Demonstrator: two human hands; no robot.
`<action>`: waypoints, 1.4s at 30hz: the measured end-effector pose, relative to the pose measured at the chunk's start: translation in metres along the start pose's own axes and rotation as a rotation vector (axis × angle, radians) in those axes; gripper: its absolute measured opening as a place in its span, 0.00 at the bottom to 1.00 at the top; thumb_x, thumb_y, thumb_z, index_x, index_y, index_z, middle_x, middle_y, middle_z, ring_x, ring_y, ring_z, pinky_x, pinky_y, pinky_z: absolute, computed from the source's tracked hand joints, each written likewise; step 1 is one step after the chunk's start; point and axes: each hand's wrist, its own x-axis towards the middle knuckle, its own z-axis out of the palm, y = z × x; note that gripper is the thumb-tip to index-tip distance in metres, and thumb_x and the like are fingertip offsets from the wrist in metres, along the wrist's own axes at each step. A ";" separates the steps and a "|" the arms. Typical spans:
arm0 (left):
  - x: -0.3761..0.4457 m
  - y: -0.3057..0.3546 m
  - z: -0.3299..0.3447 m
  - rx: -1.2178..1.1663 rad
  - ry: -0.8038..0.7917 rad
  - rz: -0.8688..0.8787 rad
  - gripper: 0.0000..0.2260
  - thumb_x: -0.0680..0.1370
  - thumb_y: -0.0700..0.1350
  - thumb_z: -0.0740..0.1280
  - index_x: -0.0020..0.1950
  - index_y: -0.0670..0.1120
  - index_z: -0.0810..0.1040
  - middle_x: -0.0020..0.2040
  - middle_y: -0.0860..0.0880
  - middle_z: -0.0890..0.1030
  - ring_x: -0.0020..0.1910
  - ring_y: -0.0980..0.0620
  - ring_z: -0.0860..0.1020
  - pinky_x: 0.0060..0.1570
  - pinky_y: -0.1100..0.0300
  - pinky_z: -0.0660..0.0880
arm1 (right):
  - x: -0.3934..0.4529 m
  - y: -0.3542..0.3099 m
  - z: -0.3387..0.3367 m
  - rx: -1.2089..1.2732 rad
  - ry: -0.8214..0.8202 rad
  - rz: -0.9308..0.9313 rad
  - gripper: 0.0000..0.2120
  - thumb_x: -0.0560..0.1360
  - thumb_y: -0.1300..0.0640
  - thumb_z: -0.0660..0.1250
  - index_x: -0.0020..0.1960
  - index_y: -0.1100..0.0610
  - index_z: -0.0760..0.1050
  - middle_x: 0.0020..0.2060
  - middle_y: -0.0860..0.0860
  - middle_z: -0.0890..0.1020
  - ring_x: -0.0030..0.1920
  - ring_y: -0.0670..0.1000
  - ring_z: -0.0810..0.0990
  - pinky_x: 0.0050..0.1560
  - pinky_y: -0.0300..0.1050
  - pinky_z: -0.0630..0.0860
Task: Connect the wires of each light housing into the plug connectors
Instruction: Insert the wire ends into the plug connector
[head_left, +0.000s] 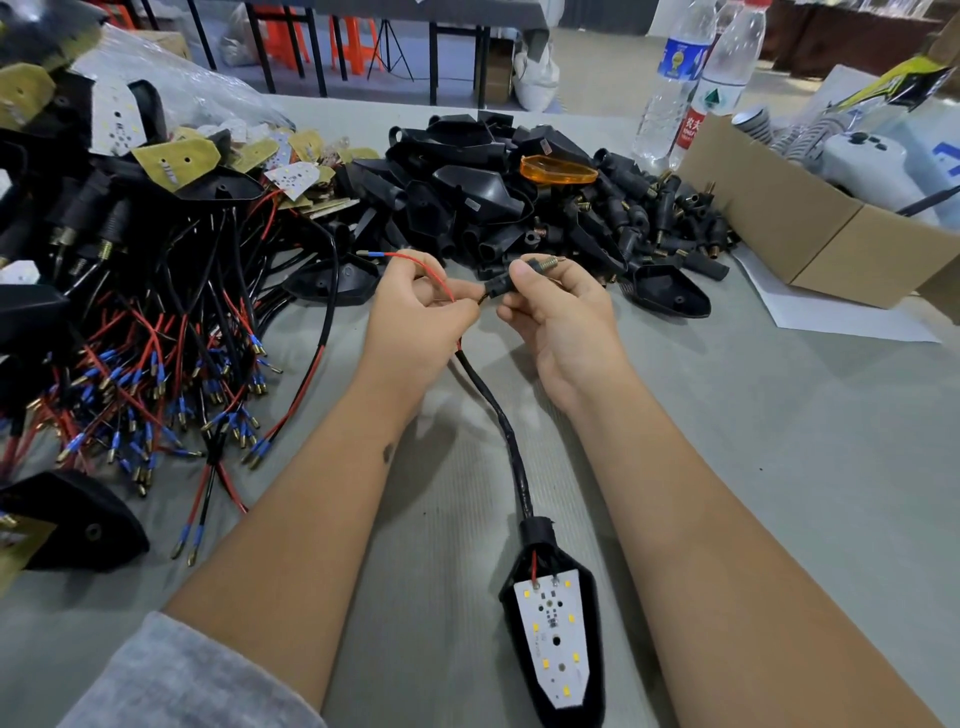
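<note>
Left hand: your left hand (415, 306) pinches the red wire (434, 273).
Right hand: your right hand (556, 306) grips the black plug connector (501, 286).
Light housing: the light housing (558, 631) lies on the table (753, 467) between your forearms.

Grey table (779, 467): wired-housing heap (130, 322) at 9 o'clock, black connector pile (519, 208) at 12, cardboard box (810, 234) at 2, light housing (558, 634) at 6.

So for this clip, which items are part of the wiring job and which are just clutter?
In use:
- left hand pinching the red wire
- right hand holding the plug connector
- light housing on its black cable

Lying about:
- water bottles
- cardboard box
- orange lens
</note>
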 end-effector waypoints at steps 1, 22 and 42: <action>0.000 -0.001 0.000 -0.004 0.002 0.001 0.14 0.74 0.31 0.69 0.46 0.48 0.67 0.43 0.49 0.84 0.41 0.53 0.80 0.44 0.60 0.78 | 0.000 0.000 0.000 0.001 -0.007 0.002 0.04 0.77 0.66 0.68 0.47 0.59 0.75 0.32 0.50 0.79 0.33 0.46 0.78 0.39 0.39 0.79; 0.004 -0.008 0.000 -0.043 0.070 0.080 0.13 0.73 0.32 0.71 0.45 0.47 0.70 0.40 0.48 0.81 0.38 0.52 0.80 0.45 0.56 0.78 | -0.004 -0.004 0.008 -0.056 0.000 0.018 0.12 0.83 0.54 0.57 0.50 0.56 0.78 0.38 0.56 0.79 0.32 0.50 0.78 0.37 0.43 0.80; 0.013 0.000 0.000 -0.127 0.066 -0.176 0.14 0.83 0.45 0.51 0.50 0.48 0.76 0.30 0.49 0.69 0.21 0.59 0.63 0.29 0.62 0.66 | -0.003 -0.007 0.002 0.086 0.123 0.040 0.12 0.82 0.57 0.57 0.48 0.60 0.77 0.37 0.56 0.77 0.29 0.51 0.76 0.35 0.44 0.79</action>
